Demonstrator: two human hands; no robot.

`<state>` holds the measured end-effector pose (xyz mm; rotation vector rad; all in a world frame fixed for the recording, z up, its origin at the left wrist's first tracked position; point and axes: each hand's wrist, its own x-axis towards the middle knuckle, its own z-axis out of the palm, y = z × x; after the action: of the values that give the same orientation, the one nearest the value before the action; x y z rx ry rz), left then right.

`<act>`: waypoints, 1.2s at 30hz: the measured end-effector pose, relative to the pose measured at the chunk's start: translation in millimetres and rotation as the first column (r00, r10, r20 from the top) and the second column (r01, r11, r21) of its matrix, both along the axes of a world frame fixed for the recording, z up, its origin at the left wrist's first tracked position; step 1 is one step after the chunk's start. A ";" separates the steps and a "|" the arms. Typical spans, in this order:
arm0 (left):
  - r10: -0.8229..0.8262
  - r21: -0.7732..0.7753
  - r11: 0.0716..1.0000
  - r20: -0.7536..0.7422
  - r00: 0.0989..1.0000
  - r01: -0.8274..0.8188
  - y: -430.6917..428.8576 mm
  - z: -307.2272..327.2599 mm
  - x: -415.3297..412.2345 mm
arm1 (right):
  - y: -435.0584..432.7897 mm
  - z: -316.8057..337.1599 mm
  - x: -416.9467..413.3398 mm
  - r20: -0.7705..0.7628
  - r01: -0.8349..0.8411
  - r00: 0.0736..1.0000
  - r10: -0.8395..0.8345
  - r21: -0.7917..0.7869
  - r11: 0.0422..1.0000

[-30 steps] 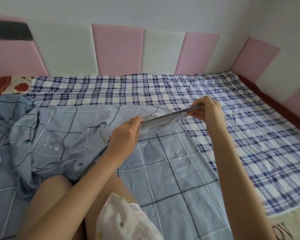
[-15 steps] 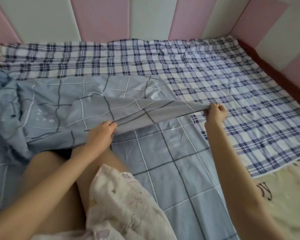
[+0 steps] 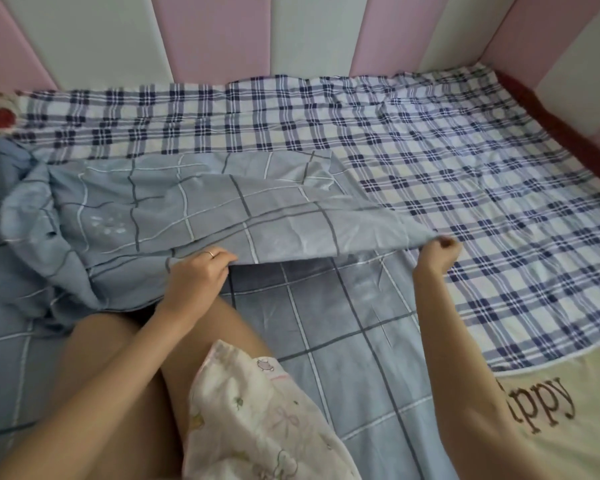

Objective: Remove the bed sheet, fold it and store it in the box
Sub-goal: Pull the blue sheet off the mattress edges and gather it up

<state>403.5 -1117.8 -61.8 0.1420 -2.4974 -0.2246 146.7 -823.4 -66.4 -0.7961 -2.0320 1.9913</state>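
Grey-blue sheet [image 3: 222, 216]: checked cloth spread over the near half of the bed, bunched in a heap at the left. One flap is raised and drawn taut above the layer that lies flat under it.
Left hand [image 3: 196, 275]: fingers curled over the raised edge, gripping it near the person's knee; a ring shows on one finger.
Right hand [image 3: 437, 252]: closed into a pinch on the flap's corner, held out over the line where the sheet meets the plaid cover [image 3: 464, 168].
Plaid cover: lies flat across the far half of the bed, up to the padded wall panels [image 3: 215, 36].
Cream blanket [image 3: 568, 427]: at the near right, with brown lettering, just beside the sheet's edge.
Box: not in view.
Step in hand: by the look of it, folding is under way, with one edge stretched straight between the two hands.
Next move calls for: likely carrying that taut edge across to meet the opposite side. Both grips should be kept level so the corners match, and the heap at the left needs smoothing first.
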 end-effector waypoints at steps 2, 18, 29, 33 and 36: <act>-0.011 -0.017 1.000 0.016 1.000 0.011 8.0 -4.0 -5.5 | -3.1 -20.5 14.7 0.292 -0.107 0.956 0.020 0.282 0.953; 0.079 0.018 0.996 0.159 0.984 -0.083 10.0 -1.9 -13.1 | -183.4 -3.9 173.9 -0.003 -0.495 0.310 0.951 0.853 0.164; 0.349 0.139 0.900 0.338 0.874 -0.413 -89.0 -17.9 39.4 | -180.3 26.1 124.6 -0.018 -0.498 0.355 0.935 0.842 0.206; 0.317 0.153 0.907 0.367 0.874 -0.393 -122.3 -15.6 68.9 | -183.2 32.8 117.5 -0.021 -0.500 0.374 0.927 0.837 0.221; 0.234 0.132 0.936 0.455 0.859 -0.325 -137.2 -13.1 88.3 | -188.0 33.8 114.8 0.005 -0.489 0.414 0.910 0.845 0.218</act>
<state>491.8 -1255.0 -74.9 0.7124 -2.8431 -0.3600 261.4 -1011.4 -32.7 1.0430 -2.7031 1.0114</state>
